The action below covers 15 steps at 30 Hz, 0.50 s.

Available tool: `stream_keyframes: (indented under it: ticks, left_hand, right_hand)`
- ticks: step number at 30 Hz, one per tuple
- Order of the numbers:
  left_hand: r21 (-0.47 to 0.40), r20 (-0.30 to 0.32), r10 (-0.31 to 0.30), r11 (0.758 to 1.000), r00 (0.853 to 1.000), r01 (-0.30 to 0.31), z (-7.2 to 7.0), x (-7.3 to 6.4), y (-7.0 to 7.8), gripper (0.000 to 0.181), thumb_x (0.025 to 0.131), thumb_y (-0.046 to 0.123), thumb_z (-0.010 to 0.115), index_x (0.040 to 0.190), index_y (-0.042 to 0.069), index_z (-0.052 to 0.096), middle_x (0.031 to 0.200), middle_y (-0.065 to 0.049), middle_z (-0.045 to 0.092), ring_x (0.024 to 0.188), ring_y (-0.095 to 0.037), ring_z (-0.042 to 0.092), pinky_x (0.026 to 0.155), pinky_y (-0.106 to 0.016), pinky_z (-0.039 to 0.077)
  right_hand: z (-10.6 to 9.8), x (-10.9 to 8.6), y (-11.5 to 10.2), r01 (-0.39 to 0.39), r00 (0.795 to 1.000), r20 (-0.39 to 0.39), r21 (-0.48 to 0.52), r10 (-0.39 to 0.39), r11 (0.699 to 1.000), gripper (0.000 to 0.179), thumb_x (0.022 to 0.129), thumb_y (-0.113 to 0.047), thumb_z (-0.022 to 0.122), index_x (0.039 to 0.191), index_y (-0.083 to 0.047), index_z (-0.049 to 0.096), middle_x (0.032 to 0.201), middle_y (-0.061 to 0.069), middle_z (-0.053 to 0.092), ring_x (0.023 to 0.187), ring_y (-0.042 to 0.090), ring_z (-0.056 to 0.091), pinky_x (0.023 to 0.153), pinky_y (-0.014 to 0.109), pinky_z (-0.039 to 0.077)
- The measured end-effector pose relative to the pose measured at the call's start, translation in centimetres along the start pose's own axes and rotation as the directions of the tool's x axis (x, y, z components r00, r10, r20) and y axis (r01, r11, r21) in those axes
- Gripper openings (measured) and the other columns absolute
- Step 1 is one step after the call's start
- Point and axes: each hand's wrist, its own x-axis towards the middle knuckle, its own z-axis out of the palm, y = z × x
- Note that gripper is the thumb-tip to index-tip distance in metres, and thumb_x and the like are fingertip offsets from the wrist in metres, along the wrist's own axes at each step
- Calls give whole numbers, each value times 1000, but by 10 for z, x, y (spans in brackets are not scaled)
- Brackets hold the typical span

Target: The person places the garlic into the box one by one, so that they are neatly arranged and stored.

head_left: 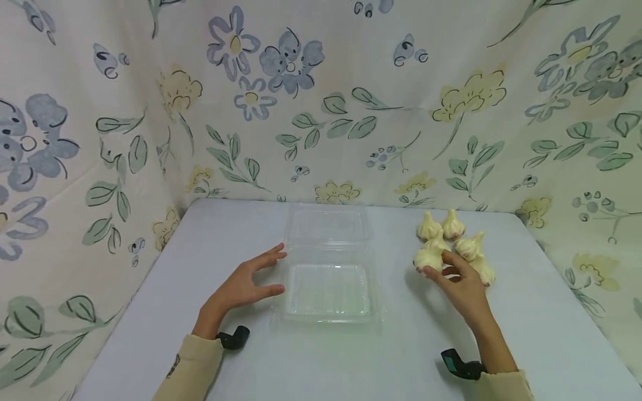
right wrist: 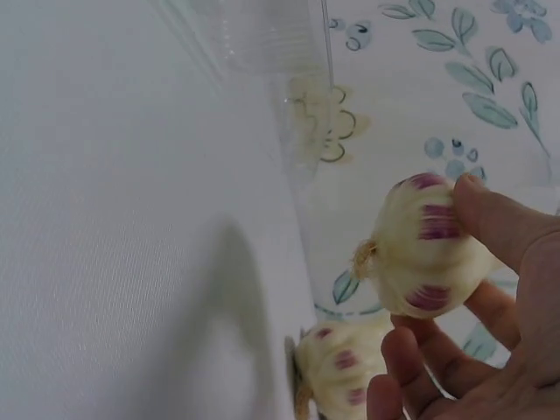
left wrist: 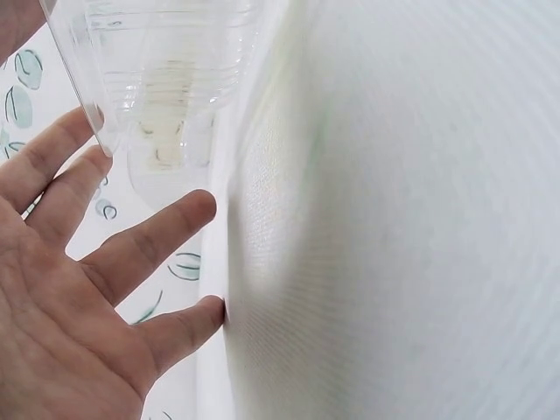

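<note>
A garlic bulb (right wrist: 429, 249), pale with purple patches and a tuft of roots, is pinched between the thumb and fingers of my right hand (head_left: 458, 287). In the head view this bulb hangs at the front of several other garlic bulbs (head_left: 468, 246) on the table's right side. A clear plastic clamshell box (head_left: 328, 292) lies in the middle with its lid (head_left: 328, 225) folded back. At its left edge is my left hand (head_left: 248, 281), fingers spread and relaxed; the left wrist view shows fingertips (left wrist: 94, 157) right at the plastic rim.
The white table (head_left: 401, 356) reaches back to a floral curtain (head_left: 326, 100), which also hangs along both sides. Dark wrist cameras are strapped at each sleeve, the left camera (head_left: 234, 337) beside the box's near corner and the right camera (head_left: 461, 365) low over the table.
</note>
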Motion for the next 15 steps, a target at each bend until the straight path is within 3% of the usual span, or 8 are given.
stream_keyframes:
  ticks: [12,15]
  left_hand:
    - [-9,8,0,1000,1000,0,1,0,-1,76,86,36,83,152,20,49,167,13,31,140,-32,54,115,-67,35]
    - [-16,9,1,1000,1000,-1,0,1,-1,76,86,35,83,153,20,49,167,13,31,139,-32,55,114,-67,36]
  right_hand:
    - [18,3,-20,1,1000,23,62,-3,998,60,94,-39,74,143,-9,57,132,7,57,99,-1,51,80,12,44]
    - [24,4,-26,35,999,19,73,-37,997,57,94,-37,74,141,-10,58,127,6,58,99,0,52,81,11,44]
